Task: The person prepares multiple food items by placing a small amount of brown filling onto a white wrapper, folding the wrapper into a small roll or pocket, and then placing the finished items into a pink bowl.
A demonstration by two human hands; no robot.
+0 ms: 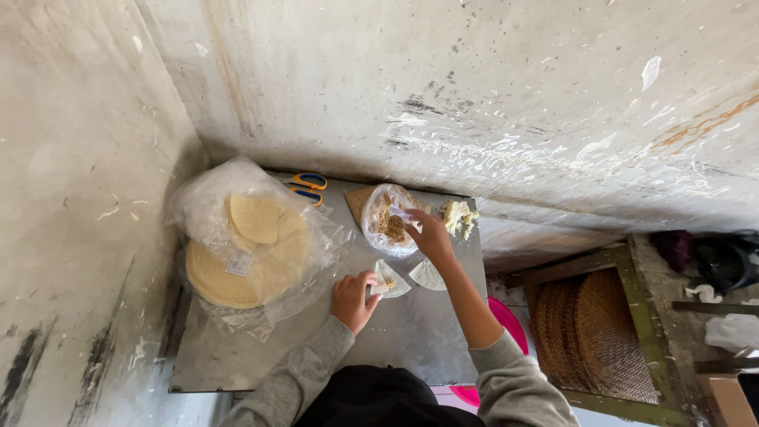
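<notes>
Flatbread stack [245, 257] left on table [411, 332], filling bag [386, 223] prob. behind cone [388, 280].

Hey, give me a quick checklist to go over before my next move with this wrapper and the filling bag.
1. Left hand has the folded wrapper pinched over the metal table: ok.
2. Some brown filling already sits in the wrapper: ok.
3. Right hand is at the open filling bag: ok.
4. Whether the right hand holds a spoon: cannot tell.
5. A spare wrapper piece lies beside the right wrist: ok.
6. Stack of round wrappers is bagged, apart from the filling: ok.
</notes>
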